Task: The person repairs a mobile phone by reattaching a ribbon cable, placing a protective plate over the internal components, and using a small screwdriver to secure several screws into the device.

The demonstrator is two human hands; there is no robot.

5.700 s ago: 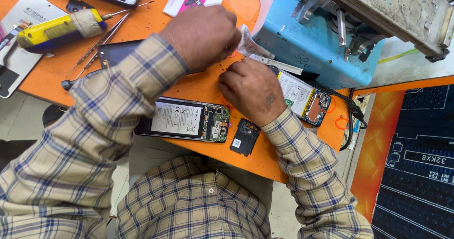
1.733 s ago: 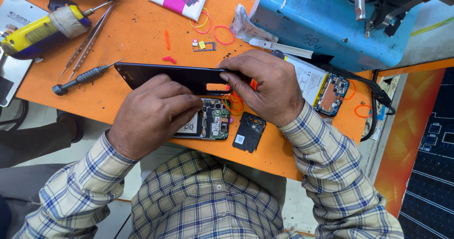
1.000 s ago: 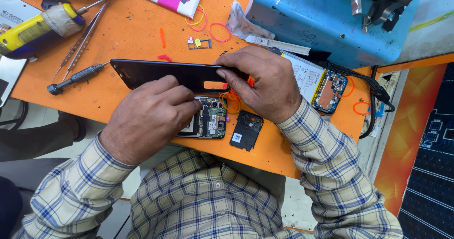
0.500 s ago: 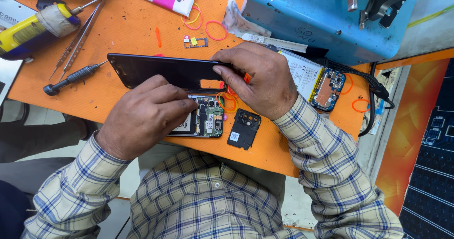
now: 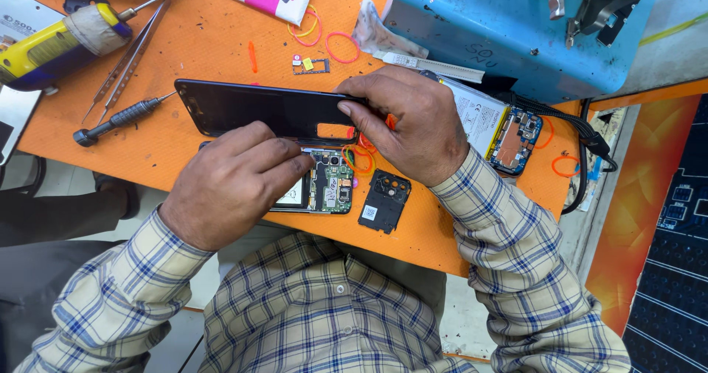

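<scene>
Near the front edge of the orange desk (image 5: 184,56), in the head view, both hands grasp the black phone back cover (image 5: 258,111), held tilted just above the opened phone (image 5: 328,188). The right hand (image 5: 417,126) pinches the cover's right end, thumb on top; the left hand (image 5: 236,181) grips its lower edge, fingers curled underneath. The thin cover could flex or crack if the two hands twist against each other. The bare circuit board sits directly below, so a slip might knock it. A small black camera frame (image 5: 385,202) lies just beside the phone near the front edge, easily brushed off. A screwdriver (image 5: 118,119) rests toward the left edge.
</scene>
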